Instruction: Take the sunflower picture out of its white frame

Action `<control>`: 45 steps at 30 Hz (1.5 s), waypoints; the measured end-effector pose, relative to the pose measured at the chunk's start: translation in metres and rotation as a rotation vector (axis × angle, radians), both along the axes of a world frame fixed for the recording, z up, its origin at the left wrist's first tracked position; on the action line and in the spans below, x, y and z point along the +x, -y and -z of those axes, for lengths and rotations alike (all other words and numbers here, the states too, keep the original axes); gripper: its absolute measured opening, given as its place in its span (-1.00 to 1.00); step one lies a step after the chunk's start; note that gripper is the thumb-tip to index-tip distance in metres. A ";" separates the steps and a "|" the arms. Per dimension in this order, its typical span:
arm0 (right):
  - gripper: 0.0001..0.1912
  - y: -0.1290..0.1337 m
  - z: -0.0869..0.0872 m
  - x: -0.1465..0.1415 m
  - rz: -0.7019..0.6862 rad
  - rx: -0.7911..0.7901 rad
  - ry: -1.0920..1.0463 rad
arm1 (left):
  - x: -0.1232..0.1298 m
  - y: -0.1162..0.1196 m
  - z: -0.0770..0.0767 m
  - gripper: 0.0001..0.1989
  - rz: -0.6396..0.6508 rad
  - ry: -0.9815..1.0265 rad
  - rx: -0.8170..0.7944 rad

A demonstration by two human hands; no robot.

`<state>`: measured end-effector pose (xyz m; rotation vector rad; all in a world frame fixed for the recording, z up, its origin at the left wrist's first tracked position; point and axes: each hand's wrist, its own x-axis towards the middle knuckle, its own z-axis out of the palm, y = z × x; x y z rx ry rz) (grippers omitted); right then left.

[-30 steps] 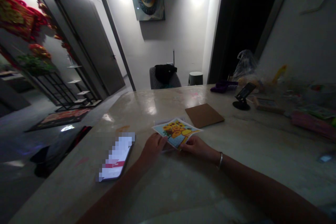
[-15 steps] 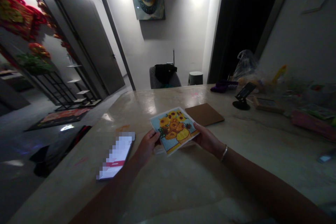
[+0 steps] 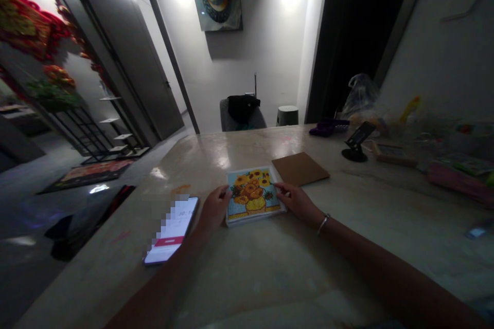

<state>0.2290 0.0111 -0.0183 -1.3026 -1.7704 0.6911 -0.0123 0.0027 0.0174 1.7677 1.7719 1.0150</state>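
A square sunflower mosaic picture with a white border lies flat on the pale stone table. My left hand grips its left edge, and my right hand has its fingers on the right edge. A smartphone with a pixelated screen lies just left of my left hand, apart from it. Behind the picture, a brown cardboard square lies on the table, with its near corner close to or under the picture's far edge.
A black phone stand and a purple item stand at the far table edge. A plastic bag and assorted craft items crowd the right side. The table's left edge drops to a dark floor. A chair stands beyond.
The picture has come down from a raised tilt and now lies flat on the table, nearer me. Both hands have lowered with it. The phone has not moved.
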 end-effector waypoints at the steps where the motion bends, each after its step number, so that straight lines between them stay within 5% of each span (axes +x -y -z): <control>1: -0.62 0.000 0.000 0.001 -0.003 0.014 0.048 | 0.000 -0.001 0.003 -0.64 0.017 -0.066 -0.007; 7: -0.65 0.001 0.000 0.002 -0.012 0.105 0.228 | -0.001 -0.005 0.018 -0.60 0.075 -0.279 0.006; 28: -0.66 -0.001 0.012 0.005 -0.024 0.211 0.518 | -0.001 0.002 0.020 -0.57 0.204 -0.694 0.023; 40: -0.69 0.004 0.005 0.007 -0.036 0.204 0.529 | -0.001 0.001 0.021 -0.57 0.239 -0.685 0.034; 45: -0.68 -0.009 0.004 0.019 0.132 0.180 0.447 | -0.005 -0.003 0.028 -0.59 0.236 -0.640 0.079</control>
